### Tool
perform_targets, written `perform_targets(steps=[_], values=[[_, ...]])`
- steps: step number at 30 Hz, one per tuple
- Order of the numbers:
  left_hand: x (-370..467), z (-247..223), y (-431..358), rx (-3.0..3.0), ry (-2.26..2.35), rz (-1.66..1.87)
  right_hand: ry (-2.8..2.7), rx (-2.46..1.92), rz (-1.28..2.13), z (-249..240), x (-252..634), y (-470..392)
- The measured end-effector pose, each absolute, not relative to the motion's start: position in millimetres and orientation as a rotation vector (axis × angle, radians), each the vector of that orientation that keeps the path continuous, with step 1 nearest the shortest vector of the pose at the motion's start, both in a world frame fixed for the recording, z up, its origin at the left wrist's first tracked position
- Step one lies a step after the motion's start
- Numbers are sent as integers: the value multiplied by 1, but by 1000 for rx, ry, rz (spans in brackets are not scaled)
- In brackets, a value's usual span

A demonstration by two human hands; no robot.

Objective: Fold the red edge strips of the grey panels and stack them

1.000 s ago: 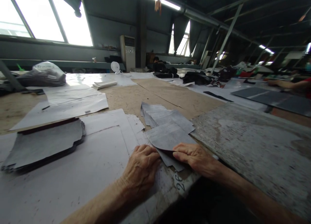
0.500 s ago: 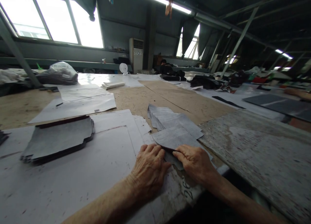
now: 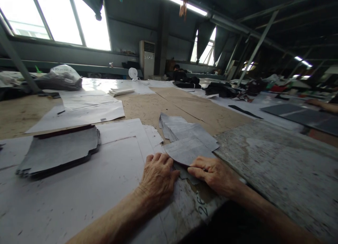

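Note:
A thin grey leather-like piece (image 3: 188, 150) lies in front of me, its near edge dark and slightly raised. My right hand (image 3: 213, 175) pinches that near edge between thumb and bent fingers. At the piece's left end, my left hand (image 3: 158, 175) rests palm down on the table, fingertips by the corner and thumb held apart. A small grey flap (image 3: 191, 177) shows under the edge, between both hands. Just beyond are several more overlapping grey pieces (image 3: 182, 127).
To the left sits a stack of grey cut pieces (image 3: 60, 148) on white paper (image 3: 118, 166). A stained grey slab (image 3: 280, 163) is at the right. Farther off are a small white fan (image 3: 133, 74), dark cloth piles (image 3: 221, 89) and another person's arm (image 3: 322, 104).
The raised near edge of the grey piece has come down lower. My left hand has shifted slightly left and up; my right hand keeps its pinch. The view has turned slightly.

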State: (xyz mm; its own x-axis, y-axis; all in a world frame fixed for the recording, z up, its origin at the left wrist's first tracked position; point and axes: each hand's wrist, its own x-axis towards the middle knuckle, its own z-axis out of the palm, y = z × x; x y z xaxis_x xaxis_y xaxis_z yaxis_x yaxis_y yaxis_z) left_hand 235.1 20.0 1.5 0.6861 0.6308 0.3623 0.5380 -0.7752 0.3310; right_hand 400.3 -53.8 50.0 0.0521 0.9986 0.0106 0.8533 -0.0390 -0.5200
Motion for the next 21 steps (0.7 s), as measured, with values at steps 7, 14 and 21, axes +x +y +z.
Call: perform_targets(steps=[7, 14, 21], values=[[232, -1, 22, 2678, 932, 761, -1970, -1780, 925, 63, 422, -64], [226, 1, 16, 2729, 511, 910, -1977, -1995, 367, 47, 392, -60], [230, 2, 18, 2746, 610, 788, -1692, -2081, 327, 32, 387, -49]])
